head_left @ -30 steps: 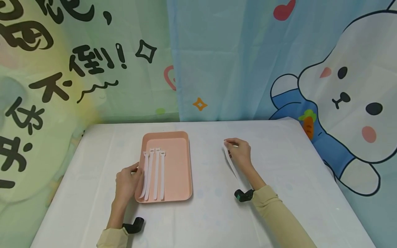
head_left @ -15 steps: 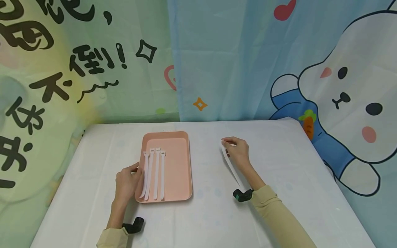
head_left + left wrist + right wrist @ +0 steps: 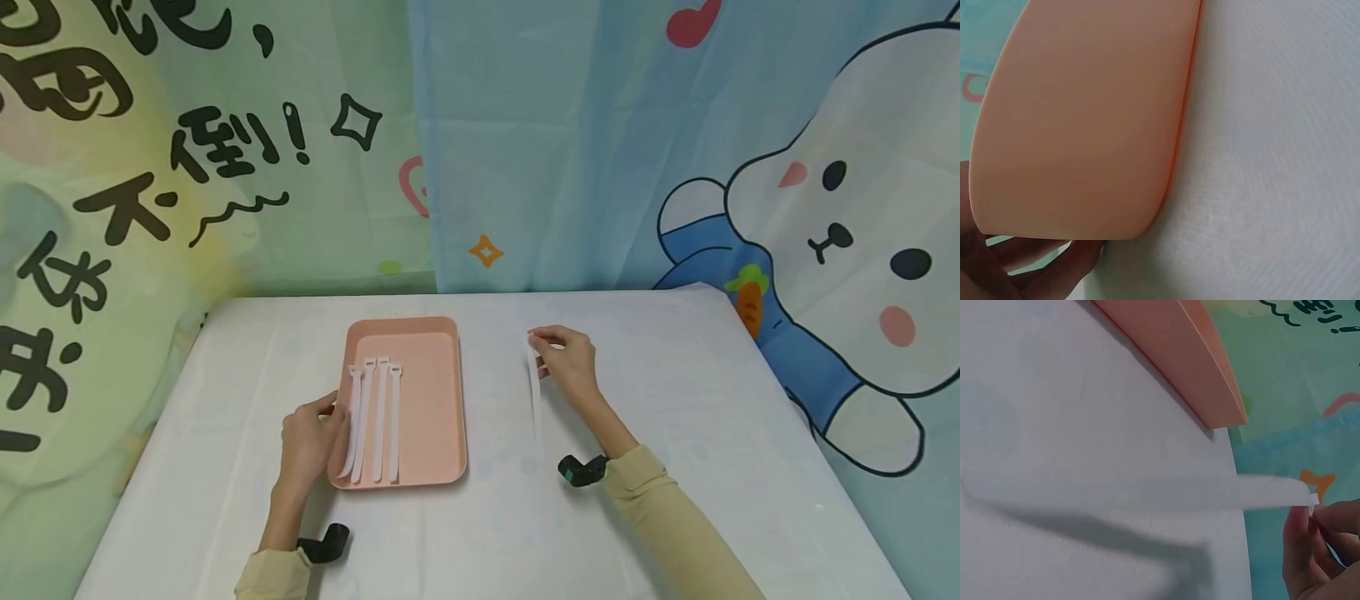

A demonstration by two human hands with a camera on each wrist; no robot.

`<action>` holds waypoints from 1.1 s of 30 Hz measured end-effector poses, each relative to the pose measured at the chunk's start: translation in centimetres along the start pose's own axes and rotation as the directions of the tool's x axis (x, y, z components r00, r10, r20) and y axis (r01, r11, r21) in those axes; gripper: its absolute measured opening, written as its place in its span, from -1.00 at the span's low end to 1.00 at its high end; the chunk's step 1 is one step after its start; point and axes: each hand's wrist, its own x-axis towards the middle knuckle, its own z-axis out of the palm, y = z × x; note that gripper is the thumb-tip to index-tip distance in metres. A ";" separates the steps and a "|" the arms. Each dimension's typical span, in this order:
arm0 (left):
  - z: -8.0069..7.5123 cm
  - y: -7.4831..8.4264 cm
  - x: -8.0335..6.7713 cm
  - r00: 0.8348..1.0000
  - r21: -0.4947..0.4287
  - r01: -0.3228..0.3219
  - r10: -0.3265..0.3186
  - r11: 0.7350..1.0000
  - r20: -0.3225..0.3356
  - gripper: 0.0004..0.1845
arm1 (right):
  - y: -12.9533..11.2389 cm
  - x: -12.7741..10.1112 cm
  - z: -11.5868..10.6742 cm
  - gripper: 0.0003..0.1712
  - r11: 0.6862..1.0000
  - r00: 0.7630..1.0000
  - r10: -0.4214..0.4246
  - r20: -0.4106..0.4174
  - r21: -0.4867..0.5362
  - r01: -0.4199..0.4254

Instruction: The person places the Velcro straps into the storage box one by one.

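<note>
A pink rectangular tray [image 3: 431, 400] lies left of the middle of the table. My left hand [image 3: 309, 437] holds its left edge, the thumb at the rim; part of the fingers is hidden behind the tray wall [image 3: 1085, 125] in the left wrist view. Several white cable ties [image 3: 379, 421], flat straps with a slotted head, lie side by side along the tray's left half. To the right of the tray, my right hand [image 3: 567, 362] pinches one more white cable tie [image 3: 1147, 490] by its head end between thumb and fingertips. Its long tail hangs down toward the body in the head view.
A white cloth covers the table [image 3: 480, 542]. Behind it hangs a printed curtain [image 3: 525, 150] with a cartoon rabbit on the right and black lettering on the left. Each wrist carries a small black camera [image 3: 324, 544].
My right hand has shifted slightly left toward the tray with the cable tie, whose tail has swung from slanting rightward to hanging nearly straight. The left hand and tray stay put.
</note>
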 end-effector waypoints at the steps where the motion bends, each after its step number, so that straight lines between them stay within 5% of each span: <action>1: 0.0 0.0 0.0 1.000 -0.001 0.002 -0.002 1.000 0.001 -0.56 | -0.1 0.0 0.1 -0.72 1.000 1.000 0.002 0.006 0.009 -0.002; 33: 0.0 0.2 -0.1 1.000 -0.009 0.012 -0.012 1.000 0.001 -0.55 | -4.0 -0.5 5.7 -0.72 0.981 0.992 -0.014 0.122 0.195 -0.010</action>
